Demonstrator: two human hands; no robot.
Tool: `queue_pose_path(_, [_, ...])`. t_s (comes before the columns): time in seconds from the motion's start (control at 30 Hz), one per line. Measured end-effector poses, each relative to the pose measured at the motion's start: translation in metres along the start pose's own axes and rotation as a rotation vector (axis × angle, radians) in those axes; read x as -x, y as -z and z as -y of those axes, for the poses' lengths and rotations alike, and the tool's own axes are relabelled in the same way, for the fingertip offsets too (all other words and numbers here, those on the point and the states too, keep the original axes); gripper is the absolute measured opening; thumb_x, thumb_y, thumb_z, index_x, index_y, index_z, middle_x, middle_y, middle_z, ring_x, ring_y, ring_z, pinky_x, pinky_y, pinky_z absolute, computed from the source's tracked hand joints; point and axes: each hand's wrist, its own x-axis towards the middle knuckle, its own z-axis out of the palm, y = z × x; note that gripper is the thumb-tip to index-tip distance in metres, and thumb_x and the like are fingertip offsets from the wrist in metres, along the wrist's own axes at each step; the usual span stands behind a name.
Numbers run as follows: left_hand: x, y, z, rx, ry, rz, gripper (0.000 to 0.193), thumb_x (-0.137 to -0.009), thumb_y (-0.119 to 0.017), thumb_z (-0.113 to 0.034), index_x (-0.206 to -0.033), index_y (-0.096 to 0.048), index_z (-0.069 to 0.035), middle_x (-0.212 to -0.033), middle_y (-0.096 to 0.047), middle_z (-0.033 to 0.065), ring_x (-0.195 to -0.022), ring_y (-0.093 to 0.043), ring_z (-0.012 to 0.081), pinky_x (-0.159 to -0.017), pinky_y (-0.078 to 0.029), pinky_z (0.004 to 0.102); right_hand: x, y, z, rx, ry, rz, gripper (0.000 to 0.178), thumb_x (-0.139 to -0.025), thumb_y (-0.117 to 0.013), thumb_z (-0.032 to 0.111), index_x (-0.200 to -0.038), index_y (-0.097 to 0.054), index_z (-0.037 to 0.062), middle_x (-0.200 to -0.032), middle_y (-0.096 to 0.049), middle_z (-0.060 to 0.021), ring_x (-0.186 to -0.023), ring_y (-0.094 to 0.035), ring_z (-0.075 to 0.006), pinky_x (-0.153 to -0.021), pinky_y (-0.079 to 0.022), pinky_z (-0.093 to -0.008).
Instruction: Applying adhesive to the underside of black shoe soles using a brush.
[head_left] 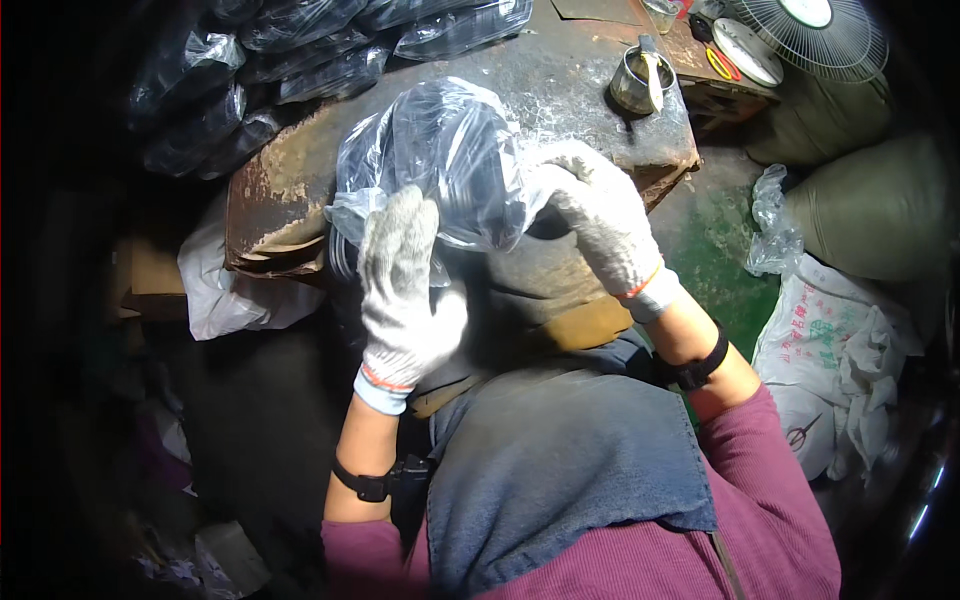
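A clear plastic bag [440, 150] packed with dark, ring-edged items lies at the near edge of the worn table. My left hand [405, 290], in a whitish knitted glove, is open with its fingers stretched out, at the bag's gathered left corner. At the bag's right side, my gloved right hand [600, 215] has its fingers bent around the plastic. Its fingertips are partly hidden against the bag. The exact shape of the contents is blurred by the shiny film.
Similar filled bags [310, 40] are piled at the back left of the table [570, 70]. A metal mug [640, 80] with a brush stands at the right. Beyond it are scissors [722, 63] and a fan [815, 30]. White sacks [825, 350] lie on the floor at right.
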Motion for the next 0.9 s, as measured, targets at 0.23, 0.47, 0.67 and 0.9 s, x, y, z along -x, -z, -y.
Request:
queue_pose_path(0.23, [-0.033,-0.004,-0.008,-0.060,-0.044,-0.006,0.094,-0.071,-0.081,-0.013,-0.157,-0.045,-0.004,-0.156,-0.050,0.0209,-0.143,-0.048,0.0404,-0.120,-0.039,0.0479,-0.030,0.013,-0.007,0.484,0.941,-0.273,0.034,-0.081,-0.071,-0.003,-0.113,-0.072,0.0078,-0.127,-0.072,-0.0152,-0.113,-0.070,-0.0356,-0.094,-0.057,-0.0418])
queue_pose_path(0.47, [-0.038,-0.030,-0.029,-0.114,0.054,-0.147,0.091,-0.071,-0.075,-0.009,-0.158,-0.045,-0.007,-0.160,-0.044,0.0167,-0.149,-0.039,0.0413,-0.123,-0.034,0.0516,-0.022,-0.010,-0.013,0.403,0.934,-0.194,0.034,-0.083,-0.073,-0.002,-0.116,-0.072,0.0081,-0.127,-0.073,-0.0163,-0.113,-0.070,-0.0378,-0.096,-0.057,-0.0428])
queue_pose_path(0.67, [-0.079,0.011,0.001,-0.084,-0.114,0.095,0.086,-0.068,-0.078,-0.011,-0.150,-0.051,-0.004,-0.145,-0.057,0.0224,-0.135,-0.055,0.0439,-0.115,-0.046,0.0475,-0.041,-0.008,0.015,0.414,0.989,-0.178,0.023,-0.092,-0.070,0.002,-0.114,-0.073,0.0073,-0.115,-0.075,-0.0143,-0.104,-0.074,-0.0340,-0.090,-0.059,-0.0373])
queue_pose_path(0.9, [-0.008,-0.015,0.026,0.316,-0.069,0.318,0.053,-0.084,-0.080,-0.015,-0.133,-0.065,-0.004,-0.138,-0.063,0.0171,-0.137,-0.053,0.0377,-0.119,-0.040,0.0463,-0.018,0.002,-0.038,0.020,0.294,0.047,0.026,-0.104,-0.058,0.025,-0.108,-0.076,0.0056,-0.106,-0.076,-0.0057,-0.098,-0.068,-0.0174,-0.090,-0.054,-0.0329])
